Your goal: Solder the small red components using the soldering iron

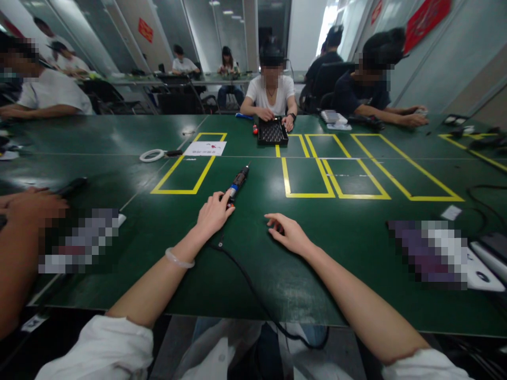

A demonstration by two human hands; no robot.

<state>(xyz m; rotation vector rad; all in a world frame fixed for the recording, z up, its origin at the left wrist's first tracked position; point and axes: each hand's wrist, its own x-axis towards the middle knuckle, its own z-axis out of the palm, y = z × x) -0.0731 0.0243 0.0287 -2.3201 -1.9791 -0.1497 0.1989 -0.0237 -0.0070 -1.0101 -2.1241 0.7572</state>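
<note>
My left hand (215, 214), with a pale bangle at the wrist, is closed over the rear part of an electric screwdriver (238, 182). The tool is dark with a blue band, lies along the table, and its thin bit points away from me. A bit of orange shows beside my thumb. From beneath that hand a black cable (247, 285) runs over the table's near edge. My right hand (289, 234) hovers at or just above the green table (253, 253), fingers loosely bent and apart, holding nothing.
Yellow tape rectangles (309, 195) mark the table. A white sheet (206, 148) and a white ring (152, 155) lie ahead to the left. Opposite, a person works at a black tray (273, 132). Blurred-out items flank me; another person's arm (24, 237) rests at left.
</note>
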